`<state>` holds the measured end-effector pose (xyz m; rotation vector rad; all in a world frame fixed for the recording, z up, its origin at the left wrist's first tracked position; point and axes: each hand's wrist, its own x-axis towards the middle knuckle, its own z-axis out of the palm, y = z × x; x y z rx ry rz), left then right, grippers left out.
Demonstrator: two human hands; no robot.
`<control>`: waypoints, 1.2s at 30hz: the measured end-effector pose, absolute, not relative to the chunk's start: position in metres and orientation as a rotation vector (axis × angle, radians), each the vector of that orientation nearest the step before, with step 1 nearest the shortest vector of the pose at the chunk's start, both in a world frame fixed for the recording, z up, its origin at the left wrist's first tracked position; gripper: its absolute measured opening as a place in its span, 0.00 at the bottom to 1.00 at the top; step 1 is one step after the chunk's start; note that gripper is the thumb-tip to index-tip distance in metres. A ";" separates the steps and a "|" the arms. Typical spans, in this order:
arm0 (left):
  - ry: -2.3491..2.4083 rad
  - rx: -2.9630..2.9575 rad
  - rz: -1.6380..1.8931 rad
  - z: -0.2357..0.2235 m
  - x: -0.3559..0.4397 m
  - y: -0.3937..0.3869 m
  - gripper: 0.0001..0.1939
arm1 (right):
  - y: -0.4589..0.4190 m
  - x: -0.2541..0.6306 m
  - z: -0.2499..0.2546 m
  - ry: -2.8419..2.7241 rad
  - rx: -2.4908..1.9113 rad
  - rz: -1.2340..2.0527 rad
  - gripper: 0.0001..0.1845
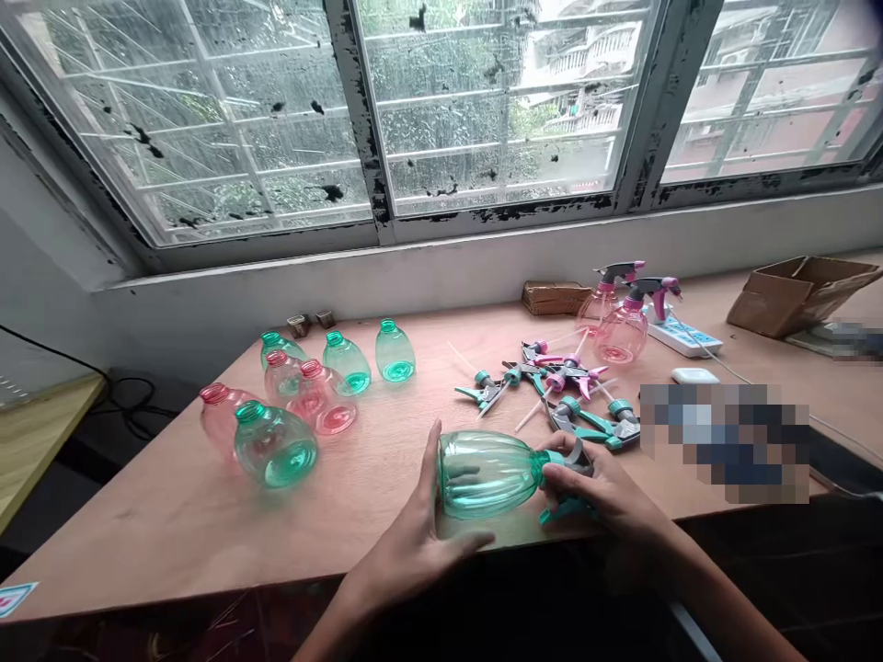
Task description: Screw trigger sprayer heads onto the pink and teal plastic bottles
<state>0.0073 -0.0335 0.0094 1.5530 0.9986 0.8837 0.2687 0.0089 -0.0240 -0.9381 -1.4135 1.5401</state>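
A clear green bottle [487,473] lies sideways in the air near the table's front edge. Its neck carries a grey and teal trigger spray head [576,460], and my right hand [593,483] is closed around that head and the neck. At the base end, my left hand [420,533] is spread around the bottle. Its index finger runs up beside the base, other fingers show through the plastic, and the thumb stretches out below, apart from the bottle. Loose teal-grey spray heads [621,423] and pink-grey ones [569,372] with white tubes lie just beyond.
Several open green bottles [395,354] and pink bottles [335,400] stand at the left. Pink bottles with spray heads [621,331] stand at the back right, near a power strip [682,336], a white case [695,376] and a cardboard box [779,299]. Windows line the back.
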 end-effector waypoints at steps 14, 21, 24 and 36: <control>1.087 1.641 0.879 -0.006 0.002 -0.029 0.59 | 0.010 0.268 -0.028 -1.478 -0.958 1.523 0.19; 1.123 1.579 0.875 -0.004 -0.002 -0.031 0.61 | 0.008 0.266 -0.026 -1.487 -0.959 1.517 0.20; 1.110 1.639 0.877 -0.005 -0.002 -0.031 0.56 | 0.009 0.266 -0.026 -1.490 -0.964 1.505 0.20; 1.180 1.622 0.894 -0.008 -0.004 -0.031 0.51 | 0.008 0.265 -0.029 -1.478 -0.932 1.501 0.19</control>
